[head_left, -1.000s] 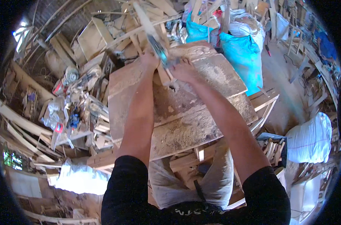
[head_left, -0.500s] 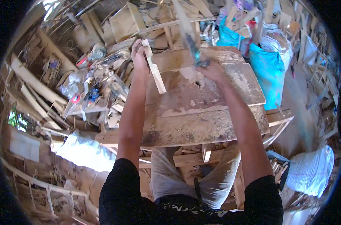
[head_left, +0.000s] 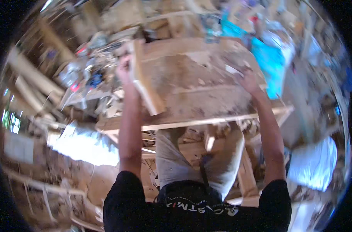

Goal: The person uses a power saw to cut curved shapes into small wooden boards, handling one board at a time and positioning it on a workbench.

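Note:
My left hand (head_left: 124,69), fingers closed, grips a pale, notched piece of wood (head_left: 148,94) near its upper part, at the left side of the worktable. The wood slants down toward the table's near edge, with its broad side now showing. Over on the right, my right hand (head_left: 248,80) is closed on a small, pale, flat piece (head_left: 234,70) with a darker end. Motion blur hides what kind of thing it is. The dusty wooden tabletop (head_left: 187,92) lies between the two hands.
A blue sack (head_left: 268,65) stands against the table's right side. Scrap, plastic and tools crowd a low bench (head_left: 87,98) at the left. Planks (head_left: 32,94) lean farther left. A white sack (head_left: 314,164) sits at the lower right. A blurred dark and teal thing (head_left: 212,33) is at the far edge.
My right hand has come right and nearer, without the dark teal tool it held; a pale flat piece is in it. The wood in my left hand has turned and come lower. The view has shifted.

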Action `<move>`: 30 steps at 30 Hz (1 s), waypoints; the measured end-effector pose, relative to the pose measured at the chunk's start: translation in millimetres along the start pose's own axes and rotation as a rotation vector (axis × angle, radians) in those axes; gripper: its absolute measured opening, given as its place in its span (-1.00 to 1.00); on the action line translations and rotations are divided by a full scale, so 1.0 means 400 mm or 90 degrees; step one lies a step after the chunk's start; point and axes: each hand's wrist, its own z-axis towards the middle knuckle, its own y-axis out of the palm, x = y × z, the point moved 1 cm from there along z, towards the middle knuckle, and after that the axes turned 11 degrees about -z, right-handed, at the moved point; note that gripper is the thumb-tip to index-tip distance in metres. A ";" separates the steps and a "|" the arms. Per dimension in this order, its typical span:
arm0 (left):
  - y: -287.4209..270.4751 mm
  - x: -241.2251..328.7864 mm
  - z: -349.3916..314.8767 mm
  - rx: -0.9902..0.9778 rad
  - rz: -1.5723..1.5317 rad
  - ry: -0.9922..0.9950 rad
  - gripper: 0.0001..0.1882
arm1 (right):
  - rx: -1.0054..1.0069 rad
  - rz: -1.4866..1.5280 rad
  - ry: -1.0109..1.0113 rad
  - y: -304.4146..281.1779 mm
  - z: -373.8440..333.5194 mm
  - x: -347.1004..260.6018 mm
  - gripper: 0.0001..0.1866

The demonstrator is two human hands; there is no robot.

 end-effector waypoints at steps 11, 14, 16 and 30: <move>-0.104 0.084 -0.184 -0.177 0.320 -0.010 -0.29 | 0.422 0.011 0.733 -0.087 -0.865 0.352 -0.47; -0.088 -0.023 -0.205 -0.266 0.437 0.111 -0.43 | 0.323 -0.083 0.611 0.032 -0.987 0.424 -0.30; -0.010 -0.014 -0.250 -0.123 0.307 0.071 -0.55 | 0.265 -0.163 0.622 0.061 -0.921 0.304 -0.25; -0.089 0.065 -0.339 -0.263 0.979 0.199 -0.47 | 0.282 0.347 0.245 -0.017 -0.690 -0.287 -0.78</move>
